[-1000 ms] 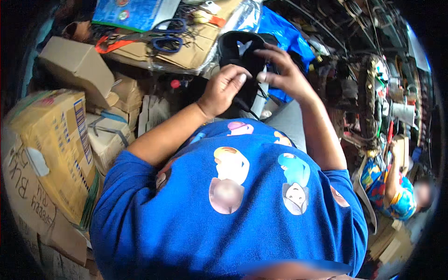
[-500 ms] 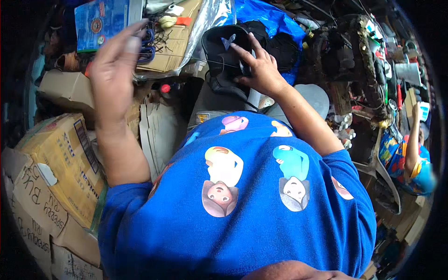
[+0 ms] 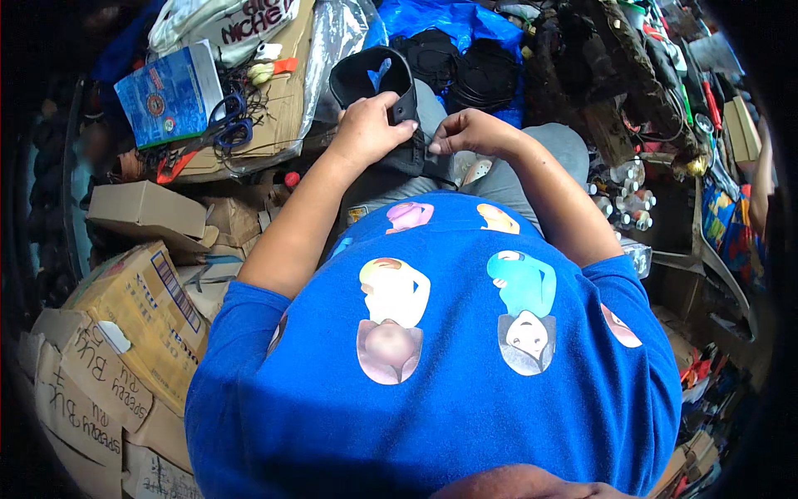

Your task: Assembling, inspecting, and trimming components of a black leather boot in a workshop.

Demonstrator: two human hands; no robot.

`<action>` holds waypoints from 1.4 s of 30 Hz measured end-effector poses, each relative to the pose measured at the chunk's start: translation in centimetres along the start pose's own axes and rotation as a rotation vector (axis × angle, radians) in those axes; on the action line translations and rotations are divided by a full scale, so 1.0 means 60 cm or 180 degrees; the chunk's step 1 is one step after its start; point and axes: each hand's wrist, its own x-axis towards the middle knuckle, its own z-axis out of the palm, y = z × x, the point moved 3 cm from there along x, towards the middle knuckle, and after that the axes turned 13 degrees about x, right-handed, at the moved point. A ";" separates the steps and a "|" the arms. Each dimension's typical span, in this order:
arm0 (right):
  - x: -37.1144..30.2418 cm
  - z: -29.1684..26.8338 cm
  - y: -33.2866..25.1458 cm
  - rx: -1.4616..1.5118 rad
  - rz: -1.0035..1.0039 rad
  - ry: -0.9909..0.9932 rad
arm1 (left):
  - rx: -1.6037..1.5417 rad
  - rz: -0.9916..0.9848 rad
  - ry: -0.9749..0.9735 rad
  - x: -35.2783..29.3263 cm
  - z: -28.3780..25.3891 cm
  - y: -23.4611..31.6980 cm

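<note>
Black shoe point(image 3: 405, 105) is clamped in left hand point(image 3: 366, 131); right hand point(image 3: 480, 133) seems pinched together.

Both forearms point(image 3: 303, 220) angle inward toward the far middle. The left hand point(image 3: 368, 131) is curled, its thumb pointing right; just right of it, the right hand point(image 3: 472, 133) brings thumb and forefinger together.

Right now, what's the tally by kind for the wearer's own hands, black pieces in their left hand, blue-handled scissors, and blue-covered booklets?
Wearer's own hands, left hand and right hand: 2
Held black piece: 1
Blue-handled scissors: 1
Blue-covered booklet: 1
Total: 5
</note>
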 end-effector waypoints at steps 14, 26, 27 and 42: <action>0.022 -0.025 -0.009 -0.1023 -0.0429 0.0325 | -0.0085 0.0231 0.0004 -0.003 0.003 -0.014; -0.124 -0.200 0.040 0.4096 -0.1423 0.3303 | -0.0660 -0.0015 -0.0201 0.004 0.009 -0.041; -0.140 -0.220 0.053 0.4522 -0.1627 0.3353 | -0.0641 -0.0012 -0.0226 0.005 0.008 -0.037; -0.029 0.009 -0.024 -0.0316 -0.1445 0.1521 | -0.0958 0.0190 0.0028 0.003 0.020 -0.042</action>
